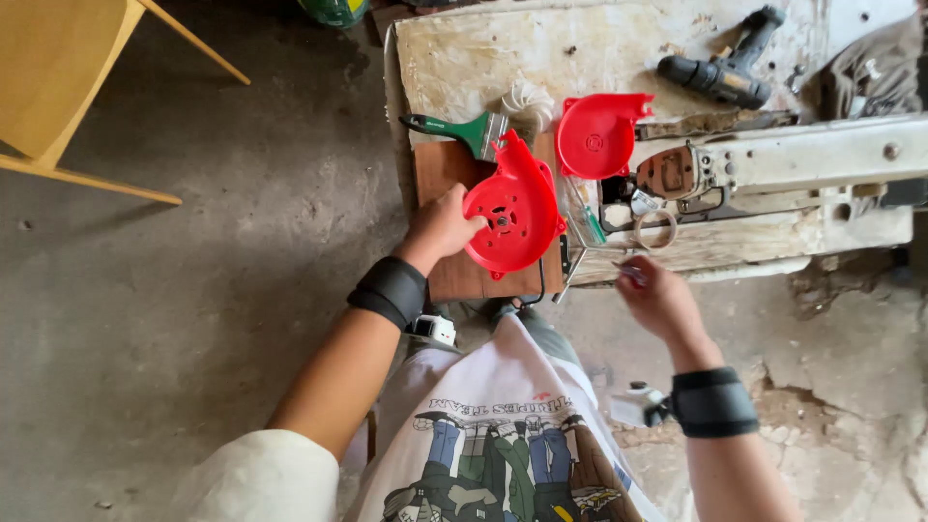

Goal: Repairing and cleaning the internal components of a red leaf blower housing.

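Well, two red blower shells (510, 215) lay there — my left hand (442, 227) gripped one, my right hand (657, 298) pinched a small tool (630, 274); brush (462, 131) and drill (723, 70) behind.

A bare grey concrete floor (193, 290) fills most of the scene, dusty and stained, and on the right it is cracked and crumbling (831, 387). At the upper left stands a piece of pale yellow wooden furniture (58, 77) with slanting legs, well apart from a low, worn work board (580, 48) at the top middle, whose whitish surface is peeling and blotched. The light is soft and even, with only faint shadows on the floor near the board's left edge.
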